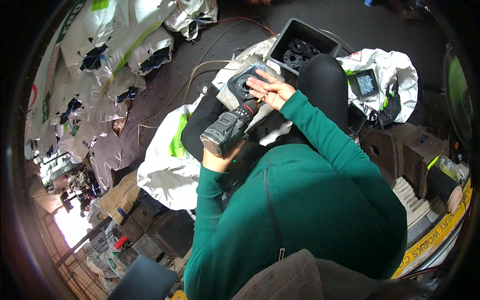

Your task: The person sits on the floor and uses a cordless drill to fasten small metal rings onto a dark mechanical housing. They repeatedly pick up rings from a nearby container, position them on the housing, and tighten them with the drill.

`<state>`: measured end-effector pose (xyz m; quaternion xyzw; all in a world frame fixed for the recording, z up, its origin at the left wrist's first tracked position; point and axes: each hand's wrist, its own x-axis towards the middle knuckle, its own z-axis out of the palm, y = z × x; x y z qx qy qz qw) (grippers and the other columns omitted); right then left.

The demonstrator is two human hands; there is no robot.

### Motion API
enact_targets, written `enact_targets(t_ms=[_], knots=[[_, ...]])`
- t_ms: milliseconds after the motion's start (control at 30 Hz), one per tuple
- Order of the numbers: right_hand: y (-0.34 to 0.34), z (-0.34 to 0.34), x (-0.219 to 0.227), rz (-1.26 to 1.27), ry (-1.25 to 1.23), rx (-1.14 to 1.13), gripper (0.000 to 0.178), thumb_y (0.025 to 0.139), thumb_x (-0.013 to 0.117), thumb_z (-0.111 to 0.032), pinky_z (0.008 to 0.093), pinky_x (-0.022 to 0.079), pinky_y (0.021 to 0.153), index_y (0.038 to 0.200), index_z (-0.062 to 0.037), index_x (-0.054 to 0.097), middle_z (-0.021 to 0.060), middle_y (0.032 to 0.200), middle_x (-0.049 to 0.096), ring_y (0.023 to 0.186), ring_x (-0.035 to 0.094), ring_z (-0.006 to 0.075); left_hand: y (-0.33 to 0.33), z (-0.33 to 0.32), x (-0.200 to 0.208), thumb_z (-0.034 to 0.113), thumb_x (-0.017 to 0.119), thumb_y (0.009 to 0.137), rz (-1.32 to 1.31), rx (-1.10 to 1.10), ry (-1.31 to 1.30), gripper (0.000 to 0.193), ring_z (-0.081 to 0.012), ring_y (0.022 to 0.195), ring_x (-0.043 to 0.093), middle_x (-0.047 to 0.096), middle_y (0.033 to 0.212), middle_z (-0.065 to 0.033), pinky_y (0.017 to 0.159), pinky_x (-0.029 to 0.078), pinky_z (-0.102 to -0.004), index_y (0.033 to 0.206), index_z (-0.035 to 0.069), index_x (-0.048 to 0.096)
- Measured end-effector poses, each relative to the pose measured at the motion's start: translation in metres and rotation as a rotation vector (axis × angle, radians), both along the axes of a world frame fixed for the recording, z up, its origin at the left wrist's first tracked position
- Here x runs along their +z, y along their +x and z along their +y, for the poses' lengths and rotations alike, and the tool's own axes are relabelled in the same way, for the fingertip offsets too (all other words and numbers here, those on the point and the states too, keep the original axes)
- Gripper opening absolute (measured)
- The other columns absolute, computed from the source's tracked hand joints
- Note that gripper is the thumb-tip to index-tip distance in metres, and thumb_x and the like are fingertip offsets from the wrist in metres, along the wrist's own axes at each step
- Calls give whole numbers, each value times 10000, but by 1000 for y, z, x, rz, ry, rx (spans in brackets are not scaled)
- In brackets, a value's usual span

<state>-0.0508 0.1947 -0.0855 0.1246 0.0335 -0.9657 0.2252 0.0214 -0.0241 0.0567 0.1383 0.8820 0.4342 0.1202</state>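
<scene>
My left hand (218, 161) is wrapped round the handle of a grey-and-black cordless drill (227, 131), which has a red ring near its chuck. The drill's front end points up and right, close to my right hand (272, 90). That hand is open, its fingers stretched out over a round black part (240, 89) with a hole in its middle. The part sits in a grey block-like holder (232, 98) between my knees. Whether a small screw lies at my right fingertips or the drill tip, I cannot make out.
Beyond my right knee stands a dark bin (327, 44) with several round black parts (299, 52). Right of it, a small black box of screws (366, 83) rests on a white sack (402, 67). Filled white sacks (112, 35) are piled far left. A green fan (456, 90) stands right.
</scene>
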Motion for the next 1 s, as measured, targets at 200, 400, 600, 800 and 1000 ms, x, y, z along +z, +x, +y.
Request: enact_targets(t_ms=[200,400,600,800,1000], knots=[[2,-18,17,-65,-10,-92,492,844,342,117,476,338,1029,1313,-31,328,232,1311,374,1234,388,336,-1,-4,8,161,734,688,153,-22,-79,405,-250,914,610,622,998,-110,801,476,-353,1049,47,592],[1,-28,16,-104,21,-119,467,847,345,110,466,353,1019,1294,-26,345,192,1312,387,1225,405,320,-5,-4,9,174,723,683,165,-33,-81,399,-258,910,609,619,993,-118,788,482,-354,1043,59,596],[-7,-39,14,-181,92,-158,461,847,337,107,457,368,1009,1292,-14,340,184,1312,389,1223,406,323,-18,3,10,132,674,674,375,-208,-373,386,-281,873,608,613,957,-115,761,492,-351,1038,53,569],[-15,-38,8,-181,33,-104,464,851,337,106,434,379,1007,1300,-12,326,196,1312,390,1222,409,314,-26,-2,11,121,665,686,278,-168,-301,407,-276,890,607,591,1035,-123,772,493,-349,1071,50,556],[-19,-37,1,-201,99,-39,448,865,330,89,371,406,982,1299,-26,332,171,1310,409,1214,422,301,-32,2,14,87,647,700,323,-204,-441,428,-248,949,607,559,1152,-103,801,494,-313,1114,47,546]])
